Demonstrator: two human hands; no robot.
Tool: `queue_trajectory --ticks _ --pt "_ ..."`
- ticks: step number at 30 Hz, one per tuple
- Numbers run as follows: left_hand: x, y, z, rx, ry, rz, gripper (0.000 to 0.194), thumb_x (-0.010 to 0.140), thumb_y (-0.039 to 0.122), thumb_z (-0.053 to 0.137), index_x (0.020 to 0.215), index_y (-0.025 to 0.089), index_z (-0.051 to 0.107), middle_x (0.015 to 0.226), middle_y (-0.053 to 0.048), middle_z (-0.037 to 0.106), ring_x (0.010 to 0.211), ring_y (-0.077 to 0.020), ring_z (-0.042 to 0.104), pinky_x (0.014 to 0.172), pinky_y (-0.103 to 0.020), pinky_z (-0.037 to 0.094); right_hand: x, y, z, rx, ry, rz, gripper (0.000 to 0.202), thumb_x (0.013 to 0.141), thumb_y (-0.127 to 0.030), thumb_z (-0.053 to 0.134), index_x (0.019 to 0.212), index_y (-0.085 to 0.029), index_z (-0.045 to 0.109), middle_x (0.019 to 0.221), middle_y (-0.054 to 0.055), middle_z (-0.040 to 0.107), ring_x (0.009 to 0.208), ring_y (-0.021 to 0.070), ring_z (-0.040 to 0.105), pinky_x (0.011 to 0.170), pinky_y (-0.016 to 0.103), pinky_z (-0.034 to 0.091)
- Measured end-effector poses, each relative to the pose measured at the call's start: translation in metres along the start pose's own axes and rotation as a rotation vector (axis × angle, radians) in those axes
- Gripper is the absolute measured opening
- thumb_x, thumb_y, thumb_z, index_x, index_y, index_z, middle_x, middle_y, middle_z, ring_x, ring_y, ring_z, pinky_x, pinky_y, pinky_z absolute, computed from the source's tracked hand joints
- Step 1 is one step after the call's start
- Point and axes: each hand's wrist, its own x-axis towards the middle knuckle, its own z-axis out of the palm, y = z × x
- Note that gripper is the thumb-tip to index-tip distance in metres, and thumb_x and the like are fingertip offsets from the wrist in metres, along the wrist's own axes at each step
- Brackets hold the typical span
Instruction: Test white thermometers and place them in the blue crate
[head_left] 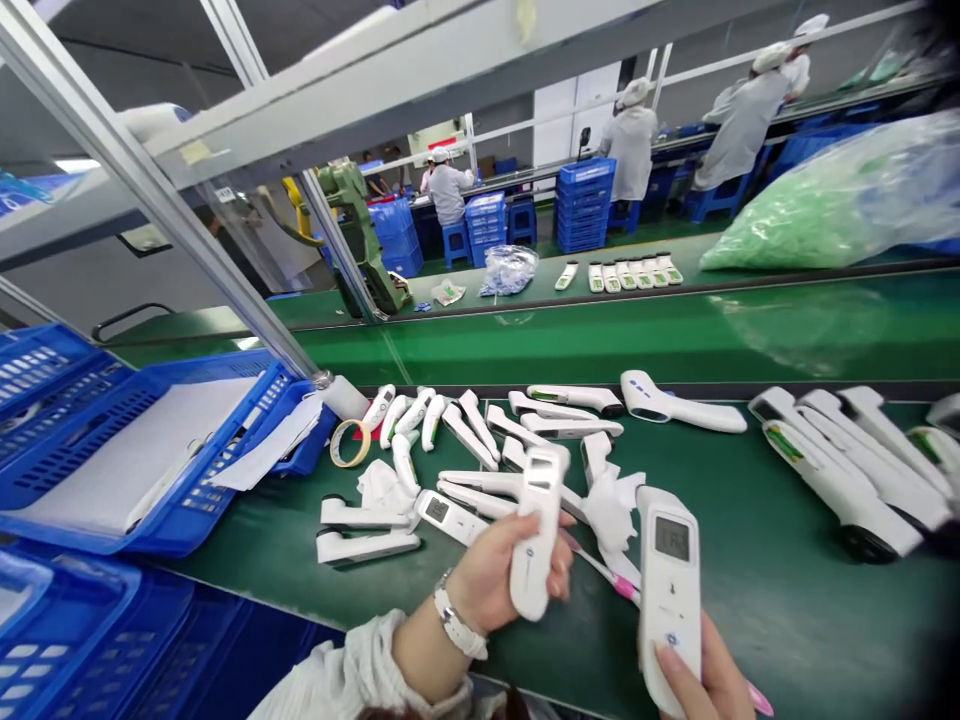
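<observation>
My left hand (491,565), with a white watch on its wrist, is wrapped round a white handheld device (536,540) held upright above the green table. At the lower right my right hand (701,675) grips another white device (671,590), its thumb on the front below a grey display that shows characters. Between the two hands lie a crumpled white tissue (611,505) and a thin pink and white stick (622,585). Just behind my left hand, a white device with a display (450,517) rests among several white housings (469,435).
Blue baskets (187,530) with papers stand at the left, near a tape roll (350,443). More white housings (840,470) lie at the right. Behind the green ledge (450,345) are a large plastic bag (825,200) and several people in white at benches.
</observation>
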Motion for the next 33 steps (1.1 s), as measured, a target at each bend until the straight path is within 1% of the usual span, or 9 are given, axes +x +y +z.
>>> queue_trajectory --ticks 5,8,12,16,20,22,25,27,33 --pt "-0.016 0.017 0.023 0.093 0.077 0.189 0.055 0.09 0.052 0.024 0.099 0.009 0.058 0.065 -0.008 0.06 0.052 -0.0146 0.056 0.055 -0.025 0.043 -0.005 -0.005 0.013 0.049 -0.021 -0.138 0.045 0.078 -0.039 0.061 0.119 -0.022 0.054 0.121 0.009 0.06 0.109 0.0282 0.056 0.082 0.036 0.05" --pt "-0.018 0.016 0.034 0.141 0.058 0.171 0.059 0.091 0.051 0.018 0.102 0.01 0.058 0.067 -0.008 0.06 0.054 -0.0153 0.056 0.058 -0.026 0.044 -0.009 -0.011 0.016 0.068 -0.034 -0.203 0.044 0.079 -0.037 0.06 0.121 -0.024 0.053 0.119 0.008 0.061 0.107 0.0264 0.056 0.088 0.039 0.046" --pt "-0.013 0.003 0.042 0.147 0.028 0.104 0.058 0.091 0.05 0.02 0.106 0.009 0.057 0.068 -0.009 0.06 0.055 -0.0154 0.056 0.059 -0.027 0.044 -0.017 -0.026 0.017 0.071 -0.091 -0.267 0.041 0.082 -0.034 0.058 0.122 -0.027 0.052 0.117 0.006 0.061 0.107 0.0254 0.057 0.088 0.038 0.047" --pt "-0.004 -0.011 0.05 0.107 0.034 0.032 0.049 0.093 0.042 0.027 0.11 0.009 0.058 0.076 -0.009 0.063 0.059 -0.0144 0.058 0.063 -0.027 0.046 -0.025 -0.055 0.02 0.058 -0.146 -0.337 0.041 0.082 -0.031 0.058 0.123 -0.028 0.051 0.114 0.004 0.063 0.103 0.0241 0.059 0.087 0.036 0.049" --pt "0.006 -0.019 0.062 -0.005 0.073 -0.007 0.041 0.093 0.037 0.034 0.106 0.011 0.062 0.09 -0.008 0.065 0.076 -0.0176 0.061 0.068 -0.029 0.049 -0.025 -0.084 0.027 0.088 -0.197 -0.358 0.043 0.086 -0.029 0.054 0.127 -0.03 0.046 0.121 0.004 0.06 0.105 0.0217 0.059 0.09 0.035 0.049" --pt "0.011 -0.023 0.069 -0.044 0.086 -0.005 0.039 0.092 0.036 0.036 0.105 0.012 0.063 0.098 -0.009 0.067 0.089 -0.0202 0.062 0.076 -0.031 0.05 -0.023 -0.094 0.028 0.084 -0.224 -0.355 0.044 0.087 -0.028 0.052 0.13 -0.031 0.042 0.123 0.003 0.058 0.108 0.0205 0.057 0.092 0.034 0.048" --pt "0.015 -0.028 0.078 -0.087 0.093 -0.017 0.038 0.093 0.034 0.036 0.105 0.011 0.064 0.103 -0.009 0.067 0.099 -0.0224 0.06 0.088 -0.034 0.047 -0.021 -0.103 0.025 0.043 -0.222 -0.372 0.046 0.087 -0.026 0.053 0.131 -0.031 0.041 0.125 0.003 0.057 0.111 0.019 0.056 0.095 0.032 0.046" --pt "0.016 -0.031 0.081 -0.114 0.084 -0.028 0.038 0.093 0.034 0.035 0.106 0.012 0.064 0.102 -0.009 0.068 0.103 -0.0231 0.059 0.091 -0.036 0.046 -0.021 -0.107 0.021 0.013 -0.21 -0.377 0.045 0.086 -0.025 0.054 0.13 -0.029 0.042 0.124 0.003 0.058 0.109 0.0191 0.056 0.093 0.032 0.047" --pt "0.016 -0.032 0.079 -0.098 0.104 -0.044 0.034 0.092 0.032 0.039 0.107 0.014 0.064 0.107 -0.008 0.067 0.109 -0.0236 0.056 0.093 -0.035 0.043 -0.021 -0.116 0.017 -0.079 -0.17 -0.34 0.044 0.087 -0.027 0.053 0.129 -0.024 0.044 0.107 0.004 0.066 0.089 0.0192 0.063 0.077 0.032 0.053"
